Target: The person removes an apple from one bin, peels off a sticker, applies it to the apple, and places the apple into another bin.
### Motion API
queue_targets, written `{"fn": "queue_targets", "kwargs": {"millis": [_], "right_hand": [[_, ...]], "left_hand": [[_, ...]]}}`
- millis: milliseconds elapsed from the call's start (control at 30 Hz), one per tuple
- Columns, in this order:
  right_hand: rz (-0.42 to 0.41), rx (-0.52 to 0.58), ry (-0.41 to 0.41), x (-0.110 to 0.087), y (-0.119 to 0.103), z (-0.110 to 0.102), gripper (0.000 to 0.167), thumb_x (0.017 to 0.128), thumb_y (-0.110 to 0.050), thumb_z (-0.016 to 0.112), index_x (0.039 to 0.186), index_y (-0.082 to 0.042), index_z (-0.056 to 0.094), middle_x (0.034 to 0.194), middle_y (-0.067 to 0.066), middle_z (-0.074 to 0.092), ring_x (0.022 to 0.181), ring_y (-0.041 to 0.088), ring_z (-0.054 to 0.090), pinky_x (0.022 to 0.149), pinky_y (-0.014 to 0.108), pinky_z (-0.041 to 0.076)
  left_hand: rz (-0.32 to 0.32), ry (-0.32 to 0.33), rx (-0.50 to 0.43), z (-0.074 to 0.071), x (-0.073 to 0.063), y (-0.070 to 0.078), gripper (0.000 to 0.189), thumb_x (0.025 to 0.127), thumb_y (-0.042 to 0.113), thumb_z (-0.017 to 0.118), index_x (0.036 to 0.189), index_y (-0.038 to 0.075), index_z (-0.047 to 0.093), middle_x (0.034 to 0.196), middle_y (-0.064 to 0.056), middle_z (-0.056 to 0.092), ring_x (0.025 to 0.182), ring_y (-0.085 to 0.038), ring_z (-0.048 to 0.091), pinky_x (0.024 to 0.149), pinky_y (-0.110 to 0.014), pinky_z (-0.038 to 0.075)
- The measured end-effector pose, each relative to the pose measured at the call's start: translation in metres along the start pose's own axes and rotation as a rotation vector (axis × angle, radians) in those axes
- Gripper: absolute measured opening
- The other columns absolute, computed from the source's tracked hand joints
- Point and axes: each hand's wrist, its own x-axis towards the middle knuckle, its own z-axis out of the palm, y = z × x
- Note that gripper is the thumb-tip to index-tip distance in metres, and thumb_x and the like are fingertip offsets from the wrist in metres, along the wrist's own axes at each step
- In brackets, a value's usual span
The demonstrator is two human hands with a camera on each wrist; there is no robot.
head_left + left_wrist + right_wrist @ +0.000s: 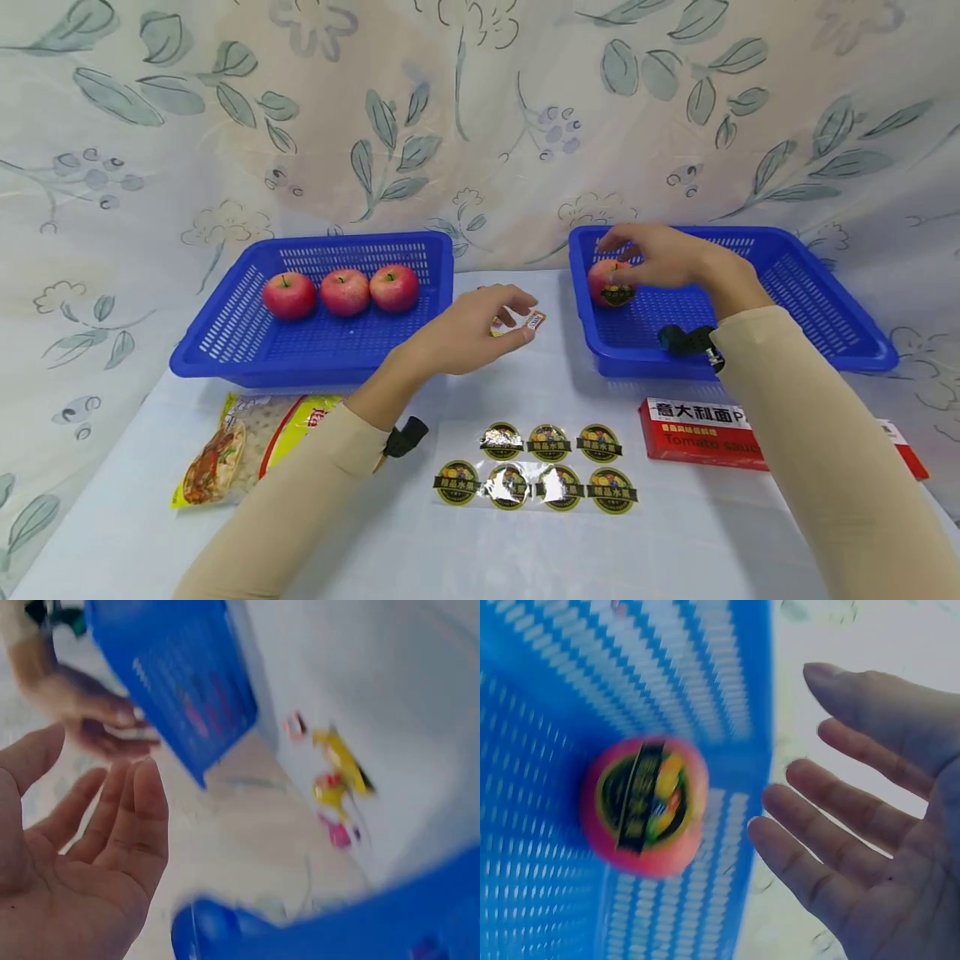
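The right hand [663,257], loose-fingered and empty, is hovering nearer the labelled apple [602,282], which is lying just below and left of it inside the right basket [840,360], while the left hand [472,332], likewise empty, is hanging farther off.

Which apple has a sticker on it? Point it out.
The lone apple in the right blue basket, beside the right hand: it bears a round black-and-gold sticker. The three apples in the left blue basket show none.
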Motion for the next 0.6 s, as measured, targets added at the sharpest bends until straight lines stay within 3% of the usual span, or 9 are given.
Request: {"fn": "queue_targets", "kwargs": {"millis": [200, 400, 600], "right_hand": [[-0.128, 0.005, 0.081, -0.011, -0.032, 0.017, 0.036, 0.099, -0.022, 0.07, 0.13, -0.008, 0.063, 0.125, 0.011, 0.069, 0.115, 0.029, 0.065, 0.101, 0.054, 0.052], [-0.25, 0.005, 0.19, -0.014, -0.065, 0.044, 0.024, 0.097, -0.016, 0.072, 0.12, -0.009, 0.069, 0.11, 0.004, 0.072, 0.1, 0.021, 0.067, 0.09, 0.044, 0.057], [-0.314, 0.085, 0.177, -0.016, -0.09, 0.067, 0.024, 0.098, -0.023, 0.07, 0.119, -0.011, 0.068, 0.103, -0.003, 0.073, 0.1, 0.015, 0.069, 0.089, 0.038, 0.059]], "left_hand": [[-0.024, 0.022, 0.028, -0.029, -0.023, -0.015, 0.039, 0.099, 0.026, 0.069, 0.134, 0.01, 0.062, 0.127, -0.004, 0.068, 0.113, -0.021, 0.067, 0.086, -0.034, 0.058], [-0.135, 0.015, 0.082, -0.061, -0.037, -0.029, 0.042, 0.097, 0.03, 0.072, 0.134, 0.013, 0.063, 0.128, -0.002, 0.067, 0.116, -0.02, 0.063, 0.097, -0.042, 0.054], [-0.235, 0.014, 0.127, -0.096, -0.038, -0.045, 0.046, 0.095, 0.032, 0.074, 0.135, 0.012, 0.062, 0.129, -0.006, 0.067, 0.122, -0.024, 0.061, 0.107, -0.05, 0.048]]}}
